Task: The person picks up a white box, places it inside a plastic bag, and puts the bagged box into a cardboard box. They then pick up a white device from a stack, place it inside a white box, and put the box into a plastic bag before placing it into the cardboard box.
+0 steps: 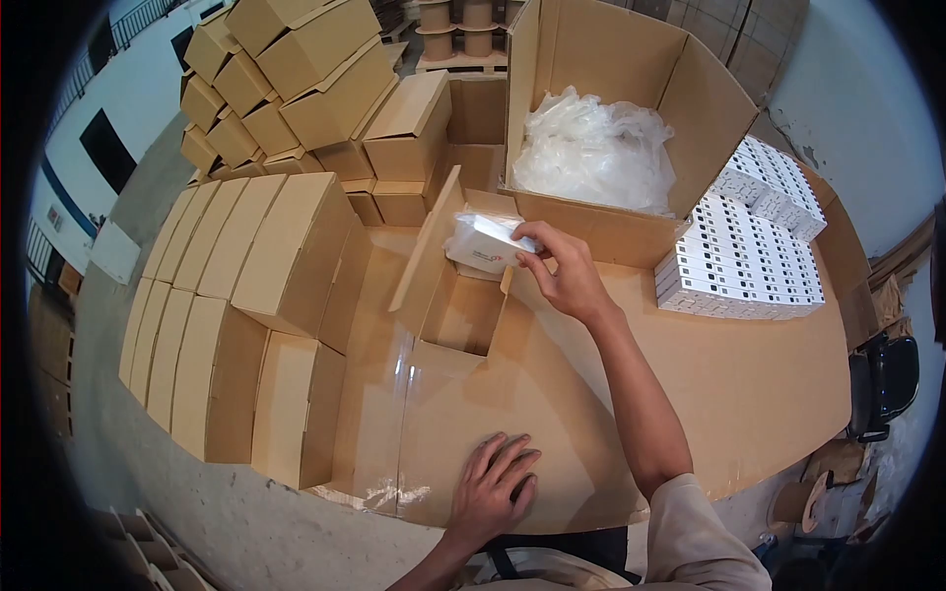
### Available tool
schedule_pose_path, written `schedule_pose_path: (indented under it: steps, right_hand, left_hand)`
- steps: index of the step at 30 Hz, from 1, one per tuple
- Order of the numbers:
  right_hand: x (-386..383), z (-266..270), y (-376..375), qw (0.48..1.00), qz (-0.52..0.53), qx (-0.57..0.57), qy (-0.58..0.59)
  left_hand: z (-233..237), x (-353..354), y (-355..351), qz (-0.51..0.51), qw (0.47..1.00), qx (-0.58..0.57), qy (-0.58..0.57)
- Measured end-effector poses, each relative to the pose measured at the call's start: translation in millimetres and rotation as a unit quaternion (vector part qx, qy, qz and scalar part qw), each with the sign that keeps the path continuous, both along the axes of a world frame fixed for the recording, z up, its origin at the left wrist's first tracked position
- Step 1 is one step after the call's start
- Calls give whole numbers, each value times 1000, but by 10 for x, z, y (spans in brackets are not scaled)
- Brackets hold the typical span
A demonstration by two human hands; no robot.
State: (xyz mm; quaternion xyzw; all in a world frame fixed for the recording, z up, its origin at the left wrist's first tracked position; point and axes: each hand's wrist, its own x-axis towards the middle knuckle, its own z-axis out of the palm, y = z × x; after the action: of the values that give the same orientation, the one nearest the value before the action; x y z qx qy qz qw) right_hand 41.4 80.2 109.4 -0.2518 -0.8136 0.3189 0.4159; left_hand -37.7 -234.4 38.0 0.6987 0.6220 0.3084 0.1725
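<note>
My right hand (562,271) pinches the right end of a small white box (481,244) with clear plastic wrap around it. The white box is held over the far part of an open brown carton (461,313), whose flap (426,241) stands up on the left. The near part of the carton's inside shows bare cardboard. Near the front edge of the cardboard-covered table (552,414), my left hand (495,483) lies flat with its fingers spread and holds nothing.
Closed brown cartons (286,241) stand in rows at the left, with more stacked (320,89) behind. A large box of clear plastic bags (591,153) is at the back. Stacked white boxes (739,256) stand at the right.
</note>
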Motion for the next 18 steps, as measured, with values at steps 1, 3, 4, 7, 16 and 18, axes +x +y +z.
schedule_pose_path:
  steps: [1, 3, 4, 7, 16, 18]
  right_hand:
    - [-15, 36, 2, 1000, 1, 22, -15]
    - [-18, 90, 15, 998, -9, 47, -44]
    - [-15, 112, 18, 996, -14, 60, -58]
    - [-18, 162, -1, 997, 6, 46, -56]
    - [-160, 111, 10, 981, -18, 98, -168]
    - [-185, 78, 4, 979, -20, 97, -178]
  left_hand:
    - [0, -2, 1, 1, 1000, 0, 0]
    - [3, -4, 3, 1, 1000, 0, -4]
    - [4, -4, 7, 1, 1000, 0, -6]
    - [16, -4, 2, 5, 1000, -2, -7]
    - [0, -13, 2, 4, 1000, -1, -9]
    - [-7, -10, 2, 5, 1000, 0, -15]
